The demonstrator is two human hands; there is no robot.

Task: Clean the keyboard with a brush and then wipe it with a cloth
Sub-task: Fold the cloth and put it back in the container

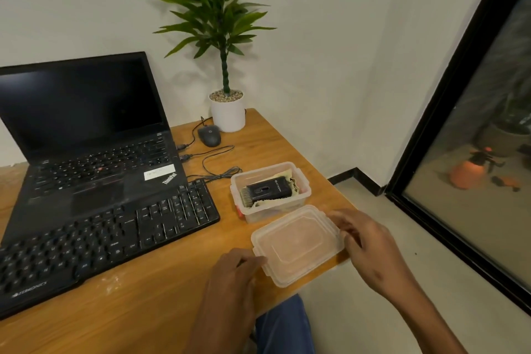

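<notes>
Black keyboard [100, 241] lies left on the desk [161, 307], in front of the laptop [86, 135], left end cut off. Left hand [230, 276] pinches the lid [297, 244] at its near-left edge; right hand [365, 241] grips its right side, fingertips hidden. Brush [268, 190] sits in the open box [270, 192] just behind the lid, on a cloth [288, 177], mostly covered.

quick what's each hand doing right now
Left hand: fingers grip the near-left edge of the clear lid.
Right hand: fingers grip the lid's right edge.
</notes>
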